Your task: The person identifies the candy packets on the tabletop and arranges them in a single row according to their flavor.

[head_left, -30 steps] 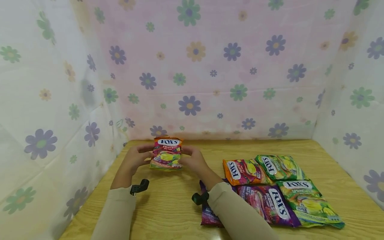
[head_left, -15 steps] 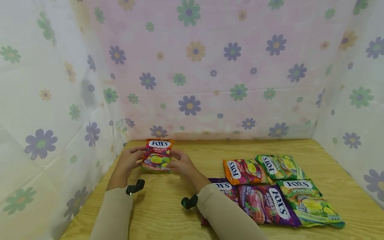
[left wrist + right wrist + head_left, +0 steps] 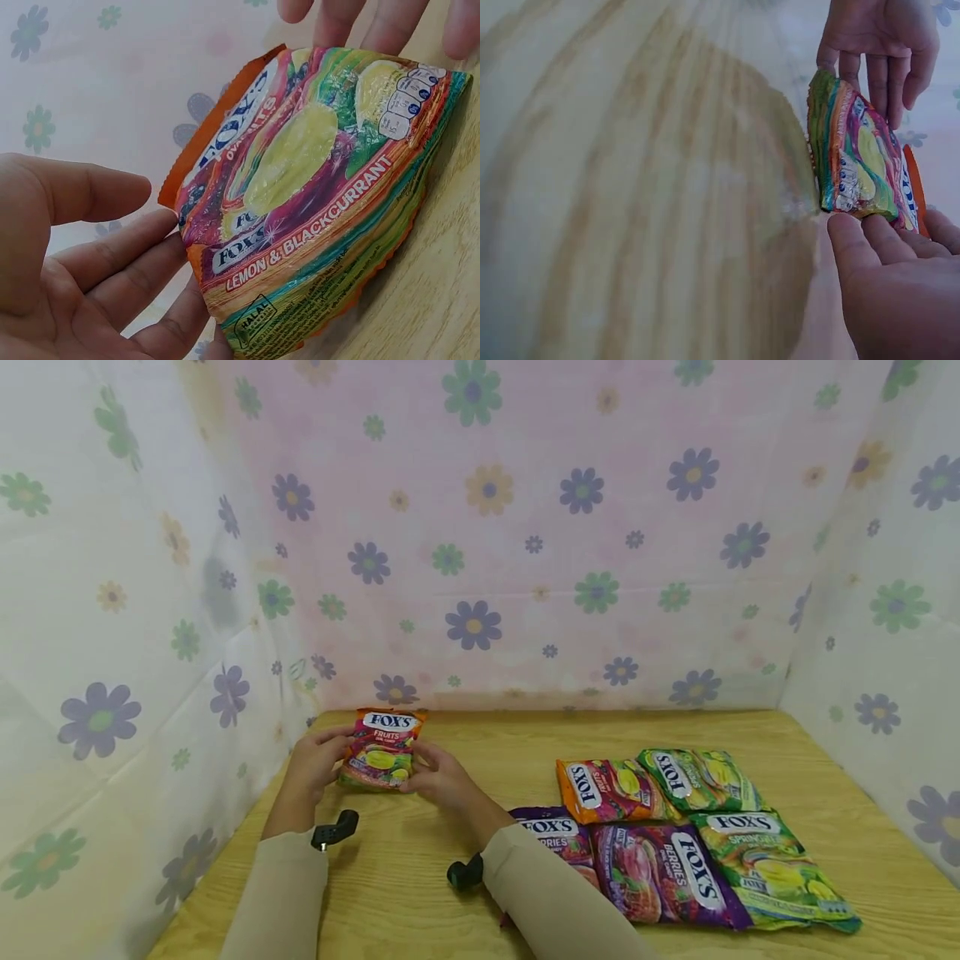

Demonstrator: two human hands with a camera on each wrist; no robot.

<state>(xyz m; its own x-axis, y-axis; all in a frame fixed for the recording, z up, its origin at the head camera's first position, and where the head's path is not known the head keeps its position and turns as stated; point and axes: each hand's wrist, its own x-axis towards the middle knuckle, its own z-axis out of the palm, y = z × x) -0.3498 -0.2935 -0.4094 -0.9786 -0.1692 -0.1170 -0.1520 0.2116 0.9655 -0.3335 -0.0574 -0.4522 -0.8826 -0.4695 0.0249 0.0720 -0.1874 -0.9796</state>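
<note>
An orange-topped FOX'S Fruits candy bag (image 3: pixel 381 750) stands upright, leaning slightly back, on the wooden table at the far left. At its left edge is my left hand (image 3: pixel 313 764); in the left wrist view its fingers (image 3: pixel 135 255) are fairly straight, the tips touching the bag's side and the thumb apart. My right hand (image 3: pixel 444 781) is at the opposite edge. In the right wrist view, its extended fingers (image 3: pixel 889 244) lie against the bag's side. The bag's back is hidden.
To the right lie several more candy bags: an orange Fruits bag (image 3: pixel 618 789), a green bag (image 3: pixel 702 778), another green bag (image 3: pixel 776 868), a purple Berries bag (image 3: pixel 663 872), and a second purple bag (image 3: pixel 558 835) partly under the right sleeve. Flowered cloth (image 3: pixel 480 527) encloses the table.
Both hands and the candy bag between them have moved left, quickly at first and then slightly. More of the left purple bag shows. The other bags have not moved.
</note>
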